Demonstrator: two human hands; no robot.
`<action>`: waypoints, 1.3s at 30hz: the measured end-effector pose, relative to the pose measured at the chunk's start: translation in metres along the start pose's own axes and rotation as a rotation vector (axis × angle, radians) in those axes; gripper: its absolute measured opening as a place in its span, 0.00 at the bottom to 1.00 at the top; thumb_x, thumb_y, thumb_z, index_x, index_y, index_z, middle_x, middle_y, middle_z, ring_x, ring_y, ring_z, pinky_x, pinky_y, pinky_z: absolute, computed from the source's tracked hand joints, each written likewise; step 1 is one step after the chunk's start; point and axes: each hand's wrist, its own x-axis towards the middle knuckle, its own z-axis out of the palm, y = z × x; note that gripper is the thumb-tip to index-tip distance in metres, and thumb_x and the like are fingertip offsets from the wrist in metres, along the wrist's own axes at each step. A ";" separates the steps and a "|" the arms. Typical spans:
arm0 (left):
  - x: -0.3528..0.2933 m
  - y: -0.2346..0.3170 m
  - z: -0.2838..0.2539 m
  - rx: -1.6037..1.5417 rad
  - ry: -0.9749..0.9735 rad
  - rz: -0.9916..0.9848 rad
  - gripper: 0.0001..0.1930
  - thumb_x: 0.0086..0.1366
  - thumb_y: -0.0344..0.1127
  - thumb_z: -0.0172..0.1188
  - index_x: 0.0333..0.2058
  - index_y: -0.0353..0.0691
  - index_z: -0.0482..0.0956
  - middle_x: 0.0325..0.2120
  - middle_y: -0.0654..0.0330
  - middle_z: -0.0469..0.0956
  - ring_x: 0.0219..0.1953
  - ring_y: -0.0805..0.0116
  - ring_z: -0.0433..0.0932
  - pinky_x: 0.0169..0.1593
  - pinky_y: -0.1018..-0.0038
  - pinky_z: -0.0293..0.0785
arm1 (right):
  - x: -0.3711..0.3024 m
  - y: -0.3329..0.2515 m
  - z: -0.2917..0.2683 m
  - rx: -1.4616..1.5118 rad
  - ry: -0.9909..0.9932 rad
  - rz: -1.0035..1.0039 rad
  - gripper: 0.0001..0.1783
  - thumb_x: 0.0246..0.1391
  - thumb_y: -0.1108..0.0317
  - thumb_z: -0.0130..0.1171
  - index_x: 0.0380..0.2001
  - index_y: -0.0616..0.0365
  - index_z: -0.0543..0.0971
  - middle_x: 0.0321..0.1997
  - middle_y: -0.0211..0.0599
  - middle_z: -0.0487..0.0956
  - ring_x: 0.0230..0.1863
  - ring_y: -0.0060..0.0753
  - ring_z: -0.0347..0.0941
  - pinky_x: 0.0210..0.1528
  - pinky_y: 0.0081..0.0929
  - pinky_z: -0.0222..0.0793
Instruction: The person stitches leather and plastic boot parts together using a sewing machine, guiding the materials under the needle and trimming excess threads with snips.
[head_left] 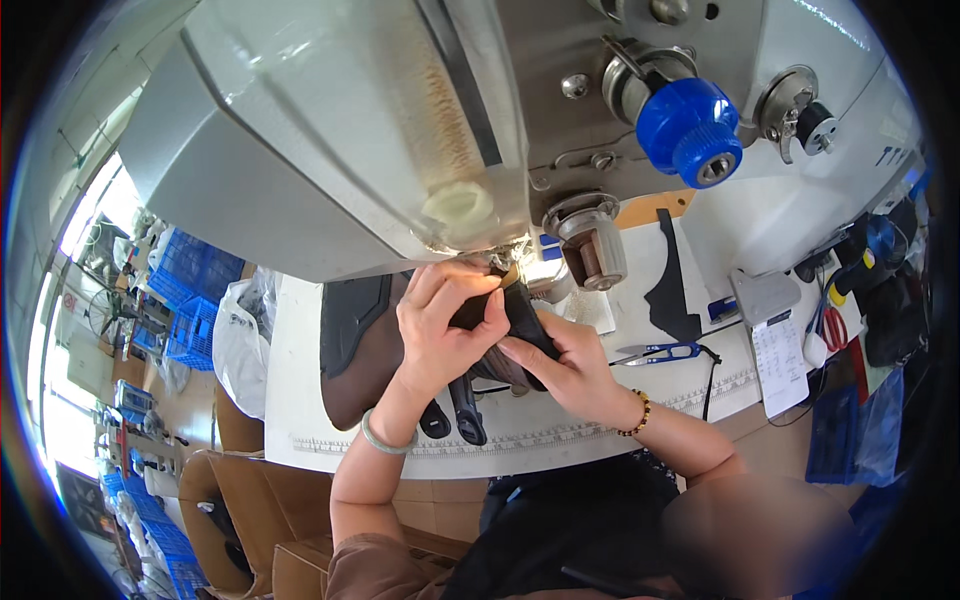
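A dark brown and black leather-like piece (365, 375), perhaps part of a bag, lies under the head of a sewing machine (330, 150). My left hand (445, 325) pinches its upper part close to the lit needle area, thumb and fingertips together. On the other side, my right hand (570, 368) grips the folded black edge (525, 318), thumb on top and fingers behind. Dark straps with a buckle-like end (467, 412) hang toward me between my wrists. My fingers and the machine head hide the needle and the stitching spot.
On the white table (630, 415) lie blue-handled thread snips (665, 352) and a black cut piece (672, 290). Red-handled scissors (833, 326) and a written sheet (780, 368) are at right. Cardboard boxes (270, 490), a white plastic bag (240, 345) and blue crates (195, 330) stand left.
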 end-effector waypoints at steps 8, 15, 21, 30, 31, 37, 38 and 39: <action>-0.001 -0.005 -0.014 -0.008 -0.133 -0.156 0.13 0.43 0.28 0.67 0.30 0.37 0.75 0.27 0.56 0.76 0.34 0.61 0.75 0.39 0.71 0.71 | 0.001 -0.002 0.004 0.120 0.018 0.110 0.12 0.55 0.64 0.58 0.30 0.63 0.72 0.18 0.27 0.70 0.18 0.11 0.63 0.18 0.16 0.59; 0.050 -0.035 -0.040 -0.172 -0.844 -0.404 0.26 0.50 0.55 0.65 0.38 0.39 0.79 0.29 0.56 0.79 0.31 0.67 0.75 0.36 0.74 0.69 | 0.007 -0.010 -0.004 -0.076 -0.066 0.086 0.14 0.54 0.61 0.59 0.32 0.64 0.73 0.18 0.31 0.72 0.19 0.14 0.65 0.20 0.17 0.62; 0.060 -0.063 -0.024 -0.226 -1.241 -0.643 0.31 0.46 0.49 0.70 0.44 0.37 0.73 0.35 0.63 0.78 0.37 0.73 0.73 0.43 0.76 0.70 | 0.013 -0.011 -0.007 -0.163 -0.088 0.140 0.15 0.55 0.60 0.57 0.32 0.64 0.74 0.17 0.32 0.71 0.18 0.15 0.64 0.20 0.19 0.60; 0.059 -0.047 -0.027 -0.372 -1.262 -0.654 0.29 0.51 0.60 0.61 0.43 0.42 0.76 0.32 0.63 0.79 0.37 0.72 0.74 0.44 0.76 0.67 | 0.013 -0.009 -0.010 -0.066 0.038 0.115 0.15 0.58 0.61 0.53 0.28 0.65 0.73 0.13 0.27 0.61 0.17 0.13 0.53 0.18 0.20 0.52; 0.060 -0.041 -0.028 -0.372 -1.266 -0.648 0.29 0.51 0.60 0.61 0.43 0.42 0.76 0.32 0.63 0.79 0.37 0.72 0.74 0.44 0.76 0.67 | 0.013 -0.007 -0.016 -0.099 0.024 0.094 0.16 0.58 0.61 0.53 0.27 0.65 0.74 0.12 0.27 0.60 0.17 0.13 0.53 0.17 0.20 0.52; 0.057 -0.005 -0.039 -0.188 -0.957 -0.470 0.26 0.53 0.57 0.62 0.40 0.39 0.76 0.29 0.57 0.79 0.34 0.65 0.75 0.40 0.72 0.69 | 0.019 -0.020 -0.039 -0.171 -0.082 0.137 0.16 0.56 0.60 0.55 0.30 0.66 0.77 0.11 0.29 0.64 0.15 0.12 0.54 0.16 0.19 0.51; 0.054 -0.004 -0.038 -0.192 -0.962 -0.473 0.26 0.53 0.57 0.62 0.40 0.39 0.76 0.29 0.57 0.79 0.34 0.65 0.75 0.40 0.72 0.69 | 0.019 -0.017 -0.041 -0.203 -0.101 0.155 0.16 0.56 0.60 0.56 0.30 0.66 0.78 0.11 0.29 0.65 0.16 0.12 0.54 0.16 0.18 0.51; 0.052 -0.004 -0.037 -0.173 -0.904 -0.438 0.27 0.52 0.57 0.62 0.39 0.38 0.75 0.29 0.56 0.78 0.33 0.63 0.75 0.40 0.71 0.69 | 0.020 -0.016 -0.042 -0.235 -0.121 0.169 0.16 0.55 0.60 0.56 0.30 0.66 0.79 0.11 0.28 0.66 0.16 0.11 0.55 0.16 0.17 0.51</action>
